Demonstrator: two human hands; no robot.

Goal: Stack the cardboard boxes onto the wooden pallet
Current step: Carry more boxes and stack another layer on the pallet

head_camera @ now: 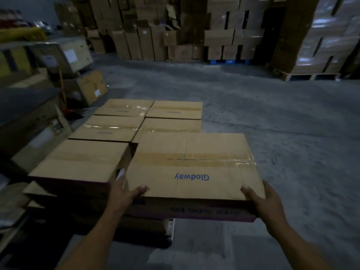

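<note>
The carried box [192, 164], a taped carton printed "Glodway", is at the near right corner of the stack, over the 1 open slot of the top layer. Both hands hold it. The left hand [126, 193] grips the near left corner, with the thumb flat on the top face and the fingers out of sight down the side. The right hand [263, 199] grips the near right corner in the same way. It cannot be told whether the carton's underside already bears on the layer below. Its near face overhangs toward the person.

5 placed cartons fill the rest of the layer in 2 columns:
- The near left box [81, 158] is just beside the carried box, with a narrow dark gap between them.
- The middle left box [109, 128] and the far left box [126, 108] lie behind it.
- The middle right box [171, 125] has its near edge covered by the carried carton.
- The far right box [175, 110] lies behind that.

The lower layers are in shadow, and the wooden pallet cannot be made out.

The step in hand is judged to be placement of carton 6, which closes the layer. The next move calls for:
- sliding the carton forward and left until it is flush with its 2 neighbours
- clearing the left hand from the gap before the gap closes

Bare concrete floor [272, 123] lies to the right. The warehouse stacks [233, 36] stand well apart along the far wall.
</note>
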